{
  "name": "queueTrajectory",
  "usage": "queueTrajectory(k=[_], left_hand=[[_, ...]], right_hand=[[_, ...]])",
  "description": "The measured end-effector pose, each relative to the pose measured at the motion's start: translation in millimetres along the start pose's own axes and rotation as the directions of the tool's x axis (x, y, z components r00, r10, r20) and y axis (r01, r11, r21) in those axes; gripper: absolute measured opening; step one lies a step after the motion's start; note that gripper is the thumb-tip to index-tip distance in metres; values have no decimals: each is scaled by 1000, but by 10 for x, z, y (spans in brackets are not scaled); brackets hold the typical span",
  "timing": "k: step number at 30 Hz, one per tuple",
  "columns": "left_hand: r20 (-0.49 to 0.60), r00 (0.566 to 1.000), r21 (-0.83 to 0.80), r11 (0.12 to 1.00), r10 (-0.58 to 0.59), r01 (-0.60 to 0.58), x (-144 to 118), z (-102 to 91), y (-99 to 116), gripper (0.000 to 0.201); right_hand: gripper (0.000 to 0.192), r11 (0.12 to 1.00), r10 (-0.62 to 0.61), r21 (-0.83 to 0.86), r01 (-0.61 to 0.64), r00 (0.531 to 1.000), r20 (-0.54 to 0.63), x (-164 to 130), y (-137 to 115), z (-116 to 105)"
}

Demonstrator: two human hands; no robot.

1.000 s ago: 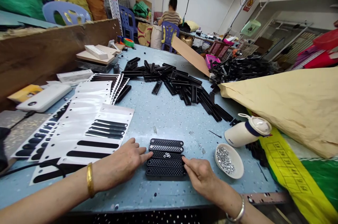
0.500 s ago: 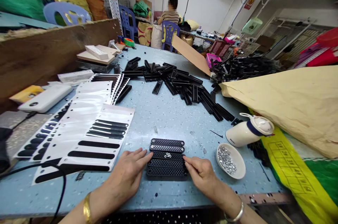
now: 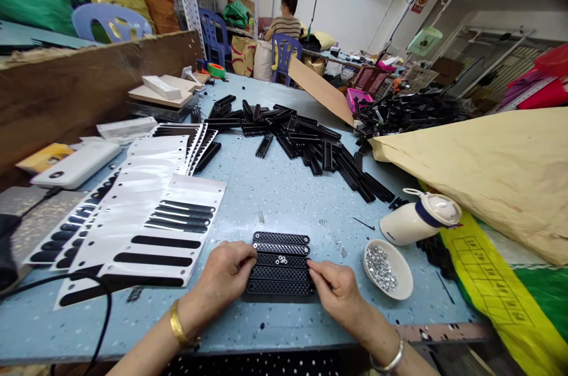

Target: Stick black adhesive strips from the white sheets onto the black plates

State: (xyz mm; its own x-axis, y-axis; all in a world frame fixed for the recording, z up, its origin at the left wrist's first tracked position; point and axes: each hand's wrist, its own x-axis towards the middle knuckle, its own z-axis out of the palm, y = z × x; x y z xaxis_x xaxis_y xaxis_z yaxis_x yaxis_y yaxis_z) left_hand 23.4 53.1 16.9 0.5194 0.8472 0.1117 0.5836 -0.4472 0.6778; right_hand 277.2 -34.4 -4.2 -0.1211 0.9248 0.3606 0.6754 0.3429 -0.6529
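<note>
Both hands squaring up the strips (image 3: 279, 263), loose studs (image 3: 280, 259) riding on top.
Left hand (image 3: 224, 281) and right hand (image 3: 335, 288) fingers pinch the stack's ends; one nudge could scatter studs over the counter (image 3: 284, 193).

A white bowl (image 3: 402, 272) of small silver pieces sits beside a tipped white jug (image 3: 417, 218)
</note>
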Motion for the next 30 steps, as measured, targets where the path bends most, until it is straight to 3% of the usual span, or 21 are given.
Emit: queueTrajectory(k=[9,16,23,30], left_hand=[[17,994,-143,983,-110,111,0,-50,7,14],[31,960,-246,929,-277,276,19,-32,-14,18],[101,953,-297,905,-287,304,66,-5,-13,21],[94,959,-292,913,-269,284,61,-12,31,22]], right_hand=[[25,999,5,37,-3,999,-47,-15,17,25],[25,998,22,60,-20,999,-41,-10,6,22],[25,998,30,50,-28,999,-32,-17,22,26],[25,999,8,51,-6,999,-49,-7,-2,18]])
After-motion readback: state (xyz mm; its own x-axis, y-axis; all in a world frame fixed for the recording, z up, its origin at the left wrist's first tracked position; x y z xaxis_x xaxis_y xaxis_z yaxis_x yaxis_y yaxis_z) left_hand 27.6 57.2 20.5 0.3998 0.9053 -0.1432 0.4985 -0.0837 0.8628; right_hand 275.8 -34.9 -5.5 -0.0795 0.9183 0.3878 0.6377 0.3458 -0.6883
